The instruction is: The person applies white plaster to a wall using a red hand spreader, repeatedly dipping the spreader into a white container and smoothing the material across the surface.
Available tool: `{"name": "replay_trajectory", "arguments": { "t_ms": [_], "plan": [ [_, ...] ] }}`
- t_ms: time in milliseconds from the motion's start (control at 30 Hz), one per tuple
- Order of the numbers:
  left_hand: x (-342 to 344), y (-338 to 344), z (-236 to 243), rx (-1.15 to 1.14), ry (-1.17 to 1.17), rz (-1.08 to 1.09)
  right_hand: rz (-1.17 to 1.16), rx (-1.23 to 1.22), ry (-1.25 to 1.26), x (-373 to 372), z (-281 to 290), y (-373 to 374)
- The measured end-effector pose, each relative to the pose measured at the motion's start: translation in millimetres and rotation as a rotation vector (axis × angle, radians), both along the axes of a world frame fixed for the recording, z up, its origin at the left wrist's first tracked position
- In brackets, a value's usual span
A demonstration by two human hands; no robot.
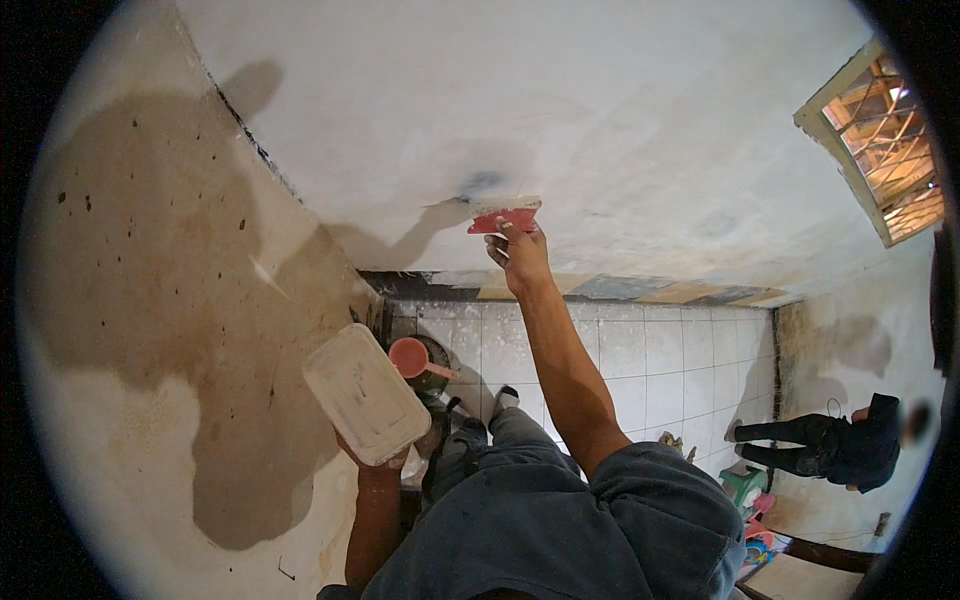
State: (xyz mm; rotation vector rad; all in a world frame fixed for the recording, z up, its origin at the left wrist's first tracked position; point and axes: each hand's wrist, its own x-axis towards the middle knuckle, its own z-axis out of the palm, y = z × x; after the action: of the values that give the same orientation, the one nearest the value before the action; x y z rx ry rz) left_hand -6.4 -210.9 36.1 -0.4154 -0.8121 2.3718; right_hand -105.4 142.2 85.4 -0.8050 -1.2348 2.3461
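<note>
My right hand point(520, 255) is stretched out to the white plastered wall point(560, 120) and grips a red putty scraper point(505, 217), its blade pressed flat against the wall beside a grey smudge point(483, 184). My left hand point(372, 460) holds a flat rectangular white board point(364, 393) from underneath, near my waist, with traces of plaster on its face.
A stained, damp-looking wall point(170, 300) fills the left. Below lie a white tiled floor point(640, 355), a red scoop in a dark bucket point(415, 358) and my shoes. Another person in dark clothes point(830, 445) sits at the right. A barred window point(885, 140) is upper right.
</note>
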Motion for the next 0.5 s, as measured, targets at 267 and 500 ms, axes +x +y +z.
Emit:
{"name": "replay_trajectory", "arguments": {
  "t_ms": [267, 500],
  "plan": [
    [0.4, 10.2, 4.9, -0.008, 0.013, -0.019, 0.010, 0.233, 0.217, 17.2, 103.9, -8.0],
    [2.0, 17.3, 8.0, 0.018, 0.003, -0.027, 0.052, -0.091, 0.213, 39.0, 43.8, 5.7]
  ]
}}
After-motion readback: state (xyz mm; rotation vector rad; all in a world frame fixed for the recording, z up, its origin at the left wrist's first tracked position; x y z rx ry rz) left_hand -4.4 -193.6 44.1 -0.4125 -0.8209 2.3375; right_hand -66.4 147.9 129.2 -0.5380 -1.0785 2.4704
